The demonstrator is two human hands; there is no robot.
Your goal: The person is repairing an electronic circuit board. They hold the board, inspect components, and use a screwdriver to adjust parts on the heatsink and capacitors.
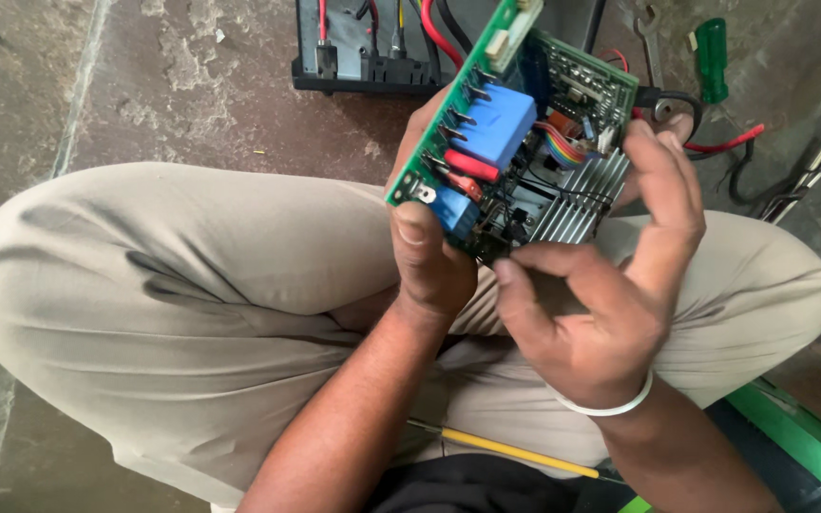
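Observation:
I hold a green circuit board [486, 104] above my crossed legs. It carries blue box-shaped parts, a red cylinder part, a rainbow ribbon cable and a ribbed silver heat sink [577, 199]. My left hand [429, 256] grips the board's near left edge, thumb on its front corner. My right hand [610, 285] wraps the right side, thumb under the heat sink and fingers curled over the board's far right edge.
A black open device case [363, 57] with red and black wires lies on the concrete floor beyond the board. A green-handled screwdriver [712, 57] and metal tools lie at top right. A yellow rod-like tool [515, 449] rests by my lap. A green frame edge [800, 437] is at lower right.

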